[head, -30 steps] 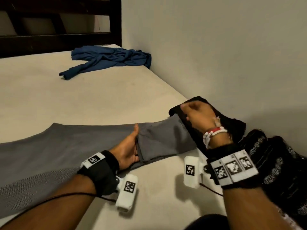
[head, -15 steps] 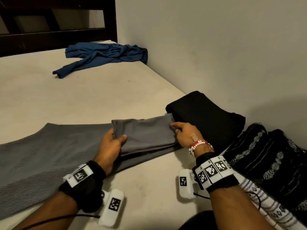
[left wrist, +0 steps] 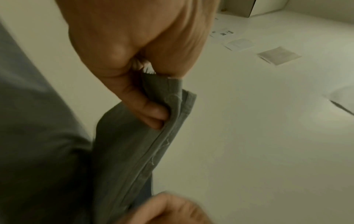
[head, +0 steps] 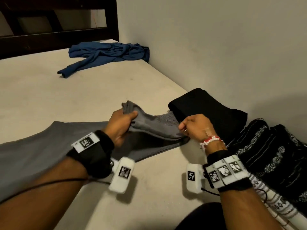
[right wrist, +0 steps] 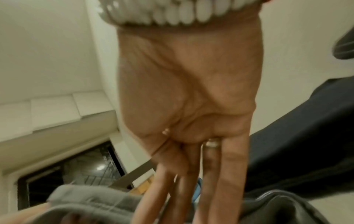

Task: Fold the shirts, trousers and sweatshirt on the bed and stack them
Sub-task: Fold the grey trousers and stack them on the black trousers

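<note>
Grey trousers (head: 41,146) lie stretched across the bed from the left edge toward the wall. Their right end is raised off the mattress between my hands. My left hand (head: 123,123) grips the far corner of that end, thumb and fingers pinching the hem (left wrist: 172,97). My right hand (head: 197,128) pinches the near corner, its fingers (right wrist: 191,181) reaching down into the grey cloth (right wrist: 86,200). A folded black garment (head: 207,110) lies by the wall just beyond my right hand. A crumpled blue shirt (head: 108,53) lies at the far corner.
A black garment with white patterns (head: 274,150) is heaped at the right against the wall (head: 216,47). A dark wooden headboard (head: 58,35) closes the far end. The beige mattress (head: 83,97) shows bare between the trousers and the blue shirt.
Both hands have taken hold of the trousers' right end and lifted it off the bed. The right hand came off the black garment to the near corner.
</note>
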